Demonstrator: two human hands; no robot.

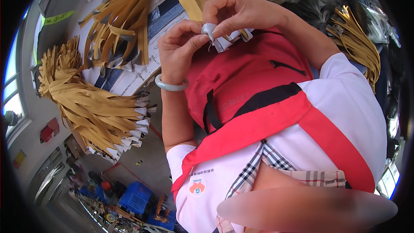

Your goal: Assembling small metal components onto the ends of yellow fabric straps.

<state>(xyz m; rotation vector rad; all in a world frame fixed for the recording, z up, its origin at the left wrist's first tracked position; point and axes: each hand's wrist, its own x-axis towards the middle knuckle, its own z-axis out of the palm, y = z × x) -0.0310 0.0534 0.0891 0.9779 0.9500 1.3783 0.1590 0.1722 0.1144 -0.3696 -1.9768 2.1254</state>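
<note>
A person in a white shirt (345, 103) with a plaid collar and a red apron (250, 77) works close under the head camera, both forearms raised in front of the chest. The left hand (179, 49), a pale green bangle (170, 85) on its wrist, meets the right hand (237, 11) above the apron bib; between them is a small bundle of grey-white strap ends (226, 39). The left grip is closed, thumb and forefinger pinching one curled grey tip at the bundle's left edge. The right grip is also closed, its fingertips pressed down on the same tip from above, with the rest of the bundle fanning out beneath the right palm. The two hands touch at the fingertips, and the bundle sits just over the red fabric, touching or nearly touching it; which cannot be told.

Just beyond the hands, a worktop (129, 80) covered in pale printed sheets carries a heap of tan flat straps (125, 21) with white tips, lying loose and crossed over one another. To the person's left, a second thick sheaf of tan straps (90, 112) hangs over the worktop's edge, its white ends bunched together low down. On the person's right, another cluster of tan straps (358, 43) lies among clear plastic bags (371, 13).

Farther off, at the lower left, blue crates (136, 198) stand on a grey floor, and windows (13, 90) line the far left wall.
</note>
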